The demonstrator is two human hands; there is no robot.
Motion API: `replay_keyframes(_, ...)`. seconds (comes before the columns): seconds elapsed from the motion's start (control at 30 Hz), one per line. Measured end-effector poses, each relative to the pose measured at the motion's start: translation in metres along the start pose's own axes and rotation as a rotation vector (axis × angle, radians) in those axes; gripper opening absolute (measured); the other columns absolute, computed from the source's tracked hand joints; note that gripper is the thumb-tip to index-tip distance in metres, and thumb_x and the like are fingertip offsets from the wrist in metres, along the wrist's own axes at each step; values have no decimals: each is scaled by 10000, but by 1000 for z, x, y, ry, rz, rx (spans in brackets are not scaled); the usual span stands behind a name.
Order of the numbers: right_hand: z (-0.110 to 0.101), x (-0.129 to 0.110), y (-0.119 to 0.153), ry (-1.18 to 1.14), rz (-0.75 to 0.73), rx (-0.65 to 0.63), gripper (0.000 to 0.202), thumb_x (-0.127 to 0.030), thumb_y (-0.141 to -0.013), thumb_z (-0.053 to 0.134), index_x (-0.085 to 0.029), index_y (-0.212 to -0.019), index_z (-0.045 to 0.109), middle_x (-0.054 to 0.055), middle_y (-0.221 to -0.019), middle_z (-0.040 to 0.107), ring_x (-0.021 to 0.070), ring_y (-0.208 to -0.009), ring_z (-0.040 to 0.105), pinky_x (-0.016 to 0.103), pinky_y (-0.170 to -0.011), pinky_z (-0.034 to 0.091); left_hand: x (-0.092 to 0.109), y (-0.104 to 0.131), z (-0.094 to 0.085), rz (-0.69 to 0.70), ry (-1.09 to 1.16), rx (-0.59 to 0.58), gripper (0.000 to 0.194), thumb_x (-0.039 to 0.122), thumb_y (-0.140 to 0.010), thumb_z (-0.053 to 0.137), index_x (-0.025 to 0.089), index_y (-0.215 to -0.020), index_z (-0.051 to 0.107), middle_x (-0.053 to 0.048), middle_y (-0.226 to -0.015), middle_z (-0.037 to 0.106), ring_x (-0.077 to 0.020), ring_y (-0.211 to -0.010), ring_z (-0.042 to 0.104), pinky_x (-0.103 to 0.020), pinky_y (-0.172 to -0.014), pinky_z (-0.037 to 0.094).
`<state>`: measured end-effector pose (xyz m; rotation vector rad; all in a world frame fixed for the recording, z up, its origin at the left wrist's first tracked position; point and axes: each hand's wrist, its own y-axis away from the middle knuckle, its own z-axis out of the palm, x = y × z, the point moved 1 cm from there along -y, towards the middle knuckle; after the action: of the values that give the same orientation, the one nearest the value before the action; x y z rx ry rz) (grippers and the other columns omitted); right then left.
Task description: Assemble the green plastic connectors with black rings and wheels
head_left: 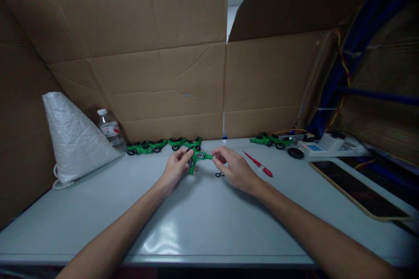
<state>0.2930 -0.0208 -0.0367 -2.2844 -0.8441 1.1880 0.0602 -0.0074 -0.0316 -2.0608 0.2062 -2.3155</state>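
My left hand (176, 166) is closed on a green toy piece (199, 157) with black and white round parts, held above the table. The thumb and fingers of my right hand (231, 166) are pinched at the right tip of the same piece. Two small black rings (219, 175) lie on the table just below my right fingertips. To the right of that hand lies a red screwdriver (258, 164).
Several green toy cars (145, 147) line the back left, another (271, 140) the back right. A bottle (111, 130) and white bag (77, 139) stand left. Right are a black ring (295, 153), power strip (337, 145) and phone (358, 187). Cardboard (157, 74) walls the table (209, 226).
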Motion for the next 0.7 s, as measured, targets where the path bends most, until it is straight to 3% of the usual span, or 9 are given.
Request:
replay_keyframes(0.07, -12, 8, -2, 74, 27, -39, 121, -267, -1031, 529, -229, -1090, 628, 22, -861, 650, 210, -772, 602, 336, -741, 433, -3, -2, -2, -14, -5, -11, 502, 580, -746, 881, 162, -884, 640, 20, -756, 601, -99, -587, 526, -245, -587, 519)
replay_keyframes(0.13, -21, 16, -3, 95, 64, -160, 126, -250, -1007, 559, -229, -1106, 634, -14, -774, 614, 190, -680, 558, 313, -679, 396, -7, -5, -6, 3, -48, -6, 508, 594, -760, 867, 160, -903, 644, 21, -746, 607, -97, -565, 512, -242, -564, 490)
replay_keyframes(0.23, -27, 24, -3, 123, 19, -339, 72, -230, -961, 633, -230, -1026, 664, -3, -842, 625, 193, -764, 584, 309, -731, 401, -12, -9, -11, 82, -150, -7, 499, 592, -790, 843, 154, -942, 658, 6, -771, 627, -115, -613, 542, -237, -572, 447)
replay_keyframes(0.37, -25, 29, 1, 104, -14, -463, 59, -218, -940, 689, -239, -995, 686, 32, -994, 650, 224, -933, 608, 333, -835, 425, -12, -11, -14, 219, -289, -6, 432, 540, -847, 809, 161, -990, 659, -12, -846, 642, -148, -756, 588, -250, -690, 469)
replay_keyframes(0.7, -19, 29, 4, 147, 3, -521, 79, -161, -983, 616, -227, -951, 584, 44, -1018, 612, 225, -946, 575, 320, -826, 409, -3, 3, -9, 339, -582, -155, 327, 439, -970, 705, 200, -1171, 609, -72, -1156, 651, -200, -1000, 646, -306, -804, 558)
